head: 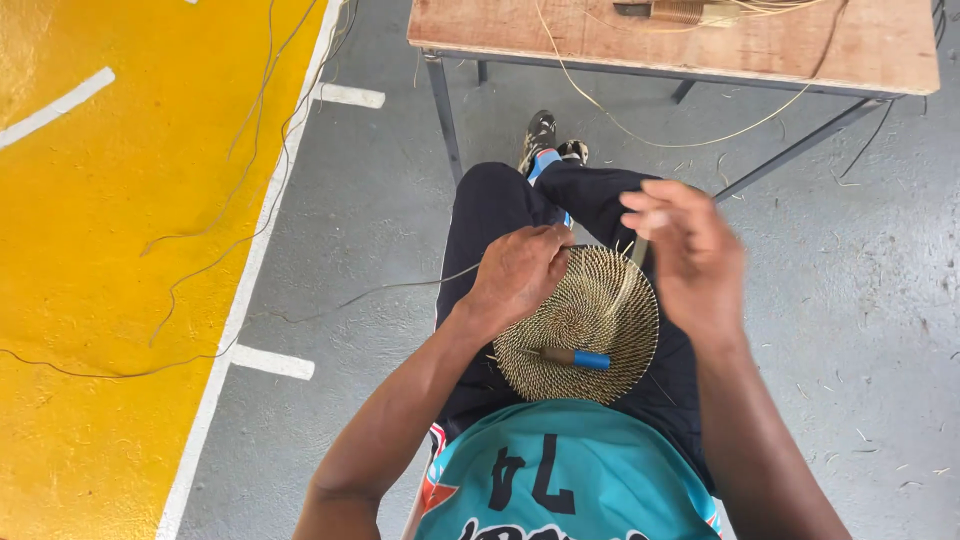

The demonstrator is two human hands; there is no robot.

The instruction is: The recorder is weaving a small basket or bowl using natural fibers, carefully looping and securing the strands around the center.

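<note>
1. While I sit looking down, my teal shirt [565, 475] fills the bottom of the view, and my dark trousers [495, 215] run away from it toward my shoes [545, 135].
2. On my lap lies a round coiled woven disc [590, 335], flat and pale straw in colour, with a spiral centre.
3. On the near part of the disc rests a small tool with a blue handle [585, 359], lying crosswise, its thin point toward my left.
4. My left hand [520, 272] sits on the disc's left upper rim, fingers [550, 240] curled together and pinched on the edge of the weave.
5. A thin fibre strand [400, 288] trails from that hand leftward over the floor.
6. My right hand [690, 255] hovers above the disc's right upper rim, slightly blurred; its fingers [645, 205] are bent close together, and I cannot tell whether they pinch the pale strip [630, 285] that rises from the weave beneath them.
7. Left of me, the grey floor [380, 210] meets a white line [250, 290] and a yellow painted area [110, 250], with loose fibres lying across it.
8. Farthest off stands a wooden table [800, 50] on metal legs, carrying a bundle of fibre [680, 11], with a long strand looping down off its edge.
</note>
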